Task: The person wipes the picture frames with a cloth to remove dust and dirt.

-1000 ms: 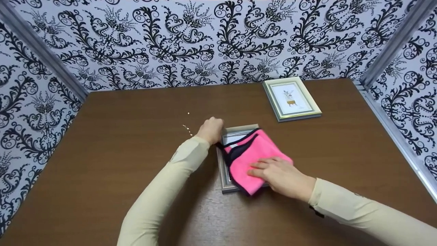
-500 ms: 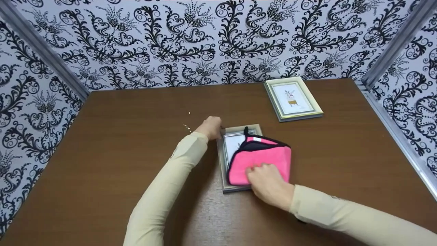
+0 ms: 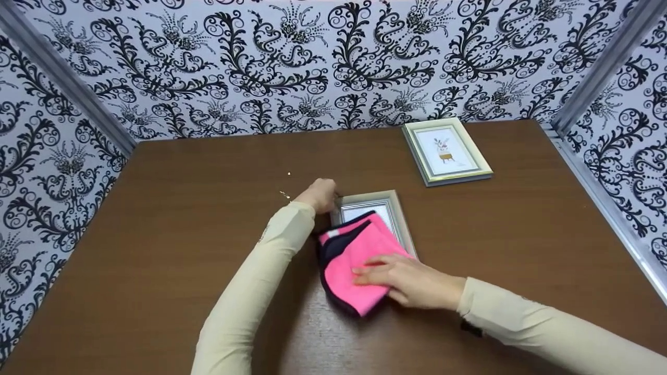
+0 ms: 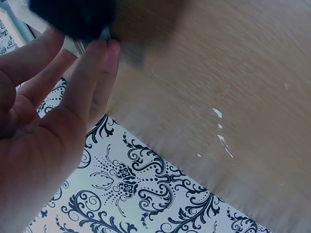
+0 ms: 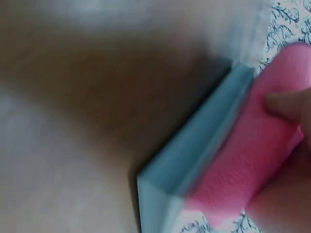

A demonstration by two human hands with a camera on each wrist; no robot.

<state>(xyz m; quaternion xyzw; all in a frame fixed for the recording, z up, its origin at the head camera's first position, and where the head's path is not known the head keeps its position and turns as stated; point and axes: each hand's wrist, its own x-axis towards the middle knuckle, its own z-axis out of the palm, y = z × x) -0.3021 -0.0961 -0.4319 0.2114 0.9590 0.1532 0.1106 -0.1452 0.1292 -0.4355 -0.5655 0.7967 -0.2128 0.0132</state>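
A pink cleaning cloth (image 3: pixel 359 260) with black edging lies folded over the lower part of a pale picture frame (image 3: pixel 401 219), overhanging its near left corner. My right hand (image 3: pixel 411 281) holds the cloth against the frame, fingers spread over its top. In the right wrist view, the thumb presses into the pink cloth (image 5: pixel 243 150) beside the frame's grey-blue side (image 5: pixel 194 136). My left hand (image 3: pixel 319 196) grips the frame at its far left corner. Its fingertips are at the edge in the left wrist view, where the hand (image 4: pixel 53 107) is below the dark trim of the cloth (image 4: pixel 77 17).
A second picture frame (image 3: pixel 447 151), cream with a plant print, lies at the back right of the brown table (image 3: pixel 208 177). Small white flakes (image 3: pixel 285 195) lie left of the left hand. Patterned walls (image 3: pixel 292 62) enclose the back and sides.
The right hand has swept the cloth leftward and toward the near edge, turning it and uncovering the frame's right side. The left hand stays at the corner, and the frame has barely moved.
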